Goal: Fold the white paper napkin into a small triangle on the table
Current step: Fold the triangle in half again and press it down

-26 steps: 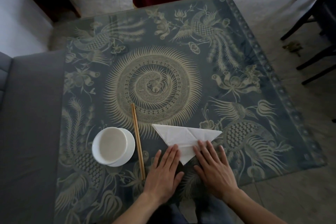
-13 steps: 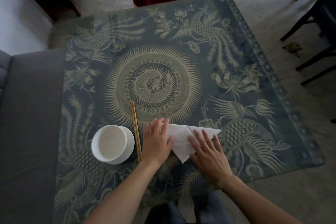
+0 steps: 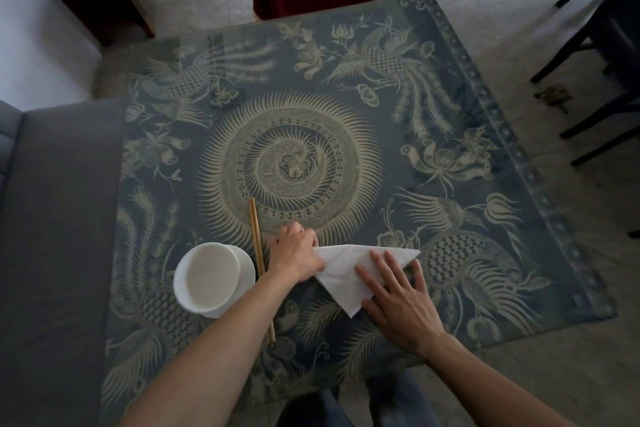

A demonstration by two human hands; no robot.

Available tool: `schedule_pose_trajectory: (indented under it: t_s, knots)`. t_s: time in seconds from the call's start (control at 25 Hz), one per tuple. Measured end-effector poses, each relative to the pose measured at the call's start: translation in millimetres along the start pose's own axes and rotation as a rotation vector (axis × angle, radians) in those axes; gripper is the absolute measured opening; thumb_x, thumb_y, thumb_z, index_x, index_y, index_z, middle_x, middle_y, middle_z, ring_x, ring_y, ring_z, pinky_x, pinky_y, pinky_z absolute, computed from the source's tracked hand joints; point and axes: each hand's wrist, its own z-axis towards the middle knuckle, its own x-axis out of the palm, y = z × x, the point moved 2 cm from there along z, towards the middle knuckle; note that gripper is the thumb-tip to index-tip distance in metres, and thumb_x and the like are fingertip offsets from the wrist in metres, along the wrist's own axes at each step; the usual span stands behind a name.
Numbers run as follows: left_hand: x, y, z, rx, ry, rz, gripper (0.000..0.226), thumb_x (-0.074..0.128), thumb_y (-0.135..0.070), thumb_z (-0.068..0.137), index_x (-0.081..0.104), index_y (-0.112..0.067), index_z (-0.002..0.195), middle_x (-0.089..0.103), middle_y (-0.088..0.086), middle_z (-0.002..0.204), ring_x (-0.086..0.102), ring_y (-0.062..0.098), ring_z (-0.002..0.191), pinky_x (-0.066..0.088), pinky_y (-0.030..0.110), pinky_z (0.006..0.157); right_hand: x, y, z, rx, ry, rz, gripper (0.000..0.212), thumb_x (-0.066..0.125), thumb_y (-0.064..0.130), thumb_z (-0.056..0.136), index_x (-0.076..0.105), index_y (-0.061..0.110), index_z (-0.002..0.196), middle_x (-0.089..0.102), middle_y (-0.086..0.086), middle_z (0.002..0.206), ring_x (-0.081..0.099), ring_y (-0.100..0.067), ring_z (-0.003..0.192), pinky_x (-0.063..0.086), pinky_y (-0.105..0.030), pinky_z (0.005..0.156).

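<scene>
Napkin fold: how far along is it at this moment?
Done: the napkin already lies as a large creased triangle. In hand: the left hand grips its left corner; the right hand presses it flat. Left: folding it down smaller.
</scene>
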Motion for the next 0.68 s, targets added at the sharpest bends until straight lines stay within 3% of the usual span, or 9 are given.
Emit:
schedule_pose_trajectory:
  t_s: [0.12, 0.24, 0.36, 0.48, 0.56, 0.68]
  knots:
    - [-1, 4, -3, 0.012, -0.029, -0.228, 0.019, 0.069, -0.029, 0.07, 0.053, -0.029, 0.08, 0.057, -0.011, 0.079, 0.056, 0.014, 0.075, 0.039, 0.029, 0.058, -1, 6, -2, 0.034, -0.013, -0.002, 0.065, 0.03, 0.056, 0.096, 0.01, 0.034, 0.154, 0.006, -0.005, 0.162, 0.005, -0.031, 0.148, 0.006, -0.069, 0.111]
    - [-3, 11, -7, -0.045, -0.068, -0.471, 0.021, 0.073, -0.021, 0.073, 0.059, -0.03, 0.085, 0.063, -0.011, 0.083, 0.059, 0.01, 0.075, 0.044, 0.025, 0.06, -2, 11, -2, 0.068, -0.013, 0.002, 0.065, 0.031, 0.057, 0.095, 0.016, 0.032, 0.153, 0.011, -0.006, 0.162, 0.011, -0.034, 0.147, 0.008, -0.07, 0.11]
    - [-6, 12, -6, -0.056, -0.141, -0.631, 0.023, 0.075, -0.014, 0.075, 0.063, -0.029, 0.086, 0.064, -0.012, 0.084, 0.061, 0.01, 0.078, 0.039, 0.011, 0.057, -4, 19, -1, 0.101, -0.002, -0.014, 0.067, 0.03, 0.06, 0.095, 0.015, 0.032, 0.154, 0.012, -0.007, 0.162, 0.014, -0.036, 0.146, 0.004, -0.072, 0.109]
    - [-13, 7, -5, -0.017, -0.218, -0.703, 0.03, 0.077, -0.01, 0.074, 0.065, -0.026, 0.097, 0.063, -0.012, 0.086, 0.058, 0.008, 0.073, 0.039, 0.01, 0.058, -8, 29, 1, 0.113, 0.012, -0.05, 0.067, 0.028, 0.063, 0.094, 0.023, 0.029, 0.152, 0.021, -0.008, 0.16, 0.029, -0.039, 0.14, 0.003, -0.074, 0.108]
    - [-17, 1, -5, 0.006, -0.285, -0.704, 0.035, 0.076, -0.008, 0.075, 0.065, -0.024, 0.105, 0.057, -0.012, 0.077, 0.05, 0.005, 0.061, 0.039, 0.01, 0.054, -12, 39, 3, 0.107, 0.006, -0.048, 0.066, 0.029, 0.062, 0.094, 0.03, 0.028, 0.15, 0.03, -0.008, 0.157, 0.04, -0.038, 0.134, 0.008, -0.074, 0.107]
    - [-22, -8, -7, 0.048, -0.349, -0.678, 0.041, 0.074, -0.008, 0.078, 0.063, -0.023, 0.115, 0.051, -0.008, 0.071, 0.048, 0.004, 0.057, 0.04, 0.013, 0.055, -17, 46, 5, 0.062, -0.013, -0.004, 0.064, 0.03, 0.058, 0.094, 0.038, 0.023, 0.147, 0.038, -0.008, 0.153, 0.047, -0.036, 0.126, 0.029, -0.064, 0.107]
